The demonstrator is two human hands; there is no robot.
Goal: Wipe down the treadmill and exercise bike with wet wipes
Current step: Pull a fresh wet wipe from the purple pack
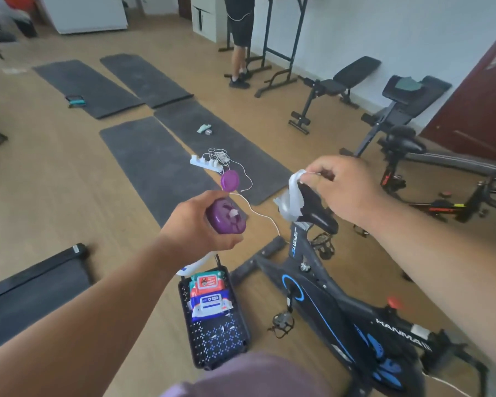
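Our left hand (195,224) grips the open wipe canister (226,217) steady while our right hand (344,187) pinches a wipe (292,193) pulled free for the bike (327,296).

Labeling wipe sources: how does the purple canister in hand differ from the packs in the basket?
The purple canister is rigid and round, gripped by the left hand, lid flipped open; the wipe packs are soft, flat, red and blue, lying in the black basket, flaps closed. Both appear to hold wipes.
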